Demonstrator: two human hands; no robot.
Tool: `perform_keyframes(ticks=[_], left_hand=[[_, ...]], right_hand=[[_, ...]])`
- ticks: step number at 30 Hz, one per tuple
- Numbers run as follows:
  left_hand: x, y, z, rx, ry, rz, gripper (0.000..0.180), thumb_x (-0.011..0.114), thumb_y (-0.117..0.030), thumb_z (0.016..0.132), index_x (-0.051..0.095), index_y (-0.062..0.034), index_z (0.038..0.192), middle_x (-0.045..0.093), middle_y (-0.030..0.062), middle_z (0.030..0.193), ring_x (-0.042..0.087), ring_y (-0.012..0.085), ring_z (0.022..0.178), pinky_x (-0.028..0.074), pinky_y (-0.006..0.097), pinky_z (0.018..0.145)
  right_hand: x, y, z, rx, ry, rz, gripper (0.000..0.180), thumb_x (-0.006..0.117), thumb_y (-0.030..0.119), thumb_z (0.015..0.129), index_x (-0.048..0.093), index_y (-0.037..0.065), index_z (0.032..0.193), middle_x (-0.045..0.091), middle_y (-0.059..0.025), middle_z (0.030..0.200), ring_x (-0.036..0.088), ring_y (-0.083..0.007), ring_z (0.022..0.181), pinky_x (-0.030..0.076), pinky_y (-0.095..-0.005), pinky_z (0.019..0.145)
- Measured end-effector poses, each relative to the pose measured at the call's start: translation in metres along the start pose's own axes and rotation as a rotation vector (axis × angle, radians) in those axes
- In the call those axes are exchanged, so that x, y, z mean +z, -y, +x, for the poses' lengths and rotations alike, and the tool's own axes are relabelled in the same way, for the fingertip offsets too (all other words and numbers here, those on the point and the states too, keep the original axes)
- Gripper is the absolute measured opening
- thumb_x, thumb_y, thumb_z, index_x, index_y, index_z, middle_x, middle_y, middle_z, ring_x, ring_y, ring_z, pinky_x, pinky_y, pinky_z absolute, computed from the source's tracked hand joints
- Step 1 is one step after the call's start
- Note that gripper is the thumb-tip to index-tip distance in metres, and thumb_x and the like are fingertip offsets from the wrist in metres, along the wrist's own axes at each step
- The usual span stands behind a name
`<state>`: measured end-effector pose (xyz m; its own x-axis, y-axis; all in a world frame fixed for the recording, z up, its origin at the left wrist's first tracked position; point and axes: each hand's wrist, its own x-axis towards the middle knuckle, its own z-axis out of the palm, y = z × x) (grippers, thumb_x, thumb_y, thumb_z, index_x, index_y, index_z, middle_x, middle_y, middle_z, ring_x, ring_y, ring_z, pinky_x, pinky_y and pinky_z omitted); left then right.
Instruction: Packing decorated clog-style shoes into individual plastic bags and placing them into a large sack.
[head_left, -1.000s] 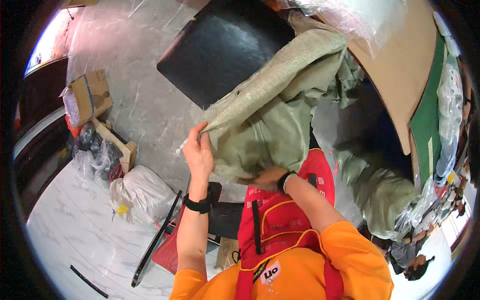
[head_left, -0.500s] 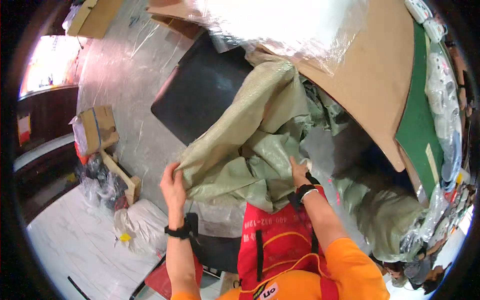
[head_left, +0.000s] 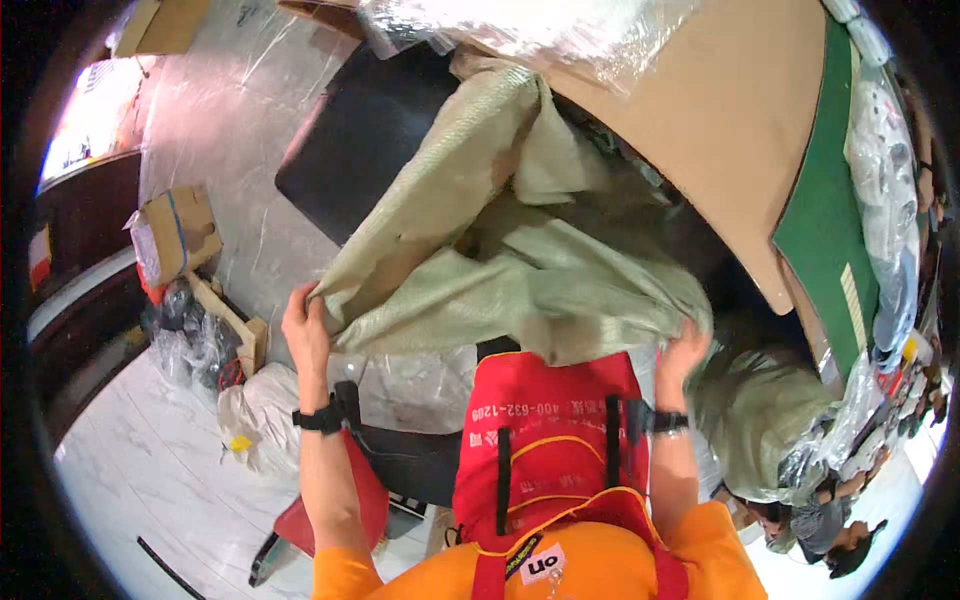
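Left hand [head_left: 307, 325] and right hand [head_left: 684, 348] holding olive woven sack [head_left: 430, 300] spread.
Left pinches near-left corner, right grips near-right edge; sack sags between, beyond red apron [head_left: 545, 430], far end across right edge of black panel [head_left: 365, 150], beside brown board [head_left: 700, 130].

Orange short-sleeved shirt [head_left: 425, 578] — red apron [head_left: 560, 400], yellow piping [head_left: 555, 440], white print [head_left: 527, 412], black vertical strips [head_left: 503, 480] — black wristbands [head_left: 316, 420].
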<state>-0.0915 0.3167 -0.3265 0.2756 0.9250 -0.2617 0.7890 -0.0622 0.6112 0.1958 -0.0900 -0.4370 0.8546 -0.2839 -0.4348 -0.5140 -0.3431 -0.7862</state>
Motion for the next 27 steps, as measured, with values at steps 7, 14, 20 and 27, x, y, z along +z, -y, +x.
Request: perform_keyframes(ticks=[7,14,20,27], left_hand=[[0.0,0.001,-0.001,0.001,0.002,0.14,0.023,0.047,-0.008,0.077,0.058,-0.0041,0.097,0.06,0.0135,0.087,0.056,0.0226,0.081,0.041,0.03,0.075],[0.007,-0.027,-0.01,0.162,-0.134,0.387,0.028,0.051,-0.011,0.074,0.056,-0.0075,0.102,0.057,0.0108,0.096,0.05,0.0283,0.096,0.035,0.038,0.083],[0.077,-0.087,-0.043,0.753,0.316,0.204,0.054,0.055,-0.012,0.07,0.04,-0.0126,0.122,0.043,0.0145,0.119,0.036,0.0322,0.114,0.027,0.046,0.091],[0.156,0.078,-0.051,0.332,1.239,0.595,0.046,0.054,-0.01,0.069,0.048,-0.0102,0.115,0.059,0.0196,0.092,0.056,0.0331,0.088,0.043,0.041,0.077]], right_hand=[[-0.122,0.058,-0.054,-0.548,0.365,-1.317,0.032,0.049,0.013,0.075,0.051,0.0,0.105,0.057,-0.0238,0.09,0.052,-0.0411,0.08,0.039,-0.0481,0.068],[-0.061,-0.029,-0.013,-0.157,0.372,-0.893,0.064,0.046,0.017,0.073,0.02,0.002,0.129,0.046,-0.0304,0.111,0.045,-0.0443,0.101,0.035,-0.0431,0.085],[-0.038,0.034,-0.036,-0.123,0.341,-0.5,0.066,0.046,0.011,0.074,0.015,0.009,0.133,0.049,-0.0178,0.112,0.052,-0.0267,0.083,0.042,-0.0341,0.063],[-0.048,0.062,-0.027,0.17,0.294,-0.111,0.053,0.045,0.008,0.077,0.027,0.012,0.127,0.049,-0.0042,0.102,0.046,-0.0128,0.059,0.04,-0.0238,0.049]])
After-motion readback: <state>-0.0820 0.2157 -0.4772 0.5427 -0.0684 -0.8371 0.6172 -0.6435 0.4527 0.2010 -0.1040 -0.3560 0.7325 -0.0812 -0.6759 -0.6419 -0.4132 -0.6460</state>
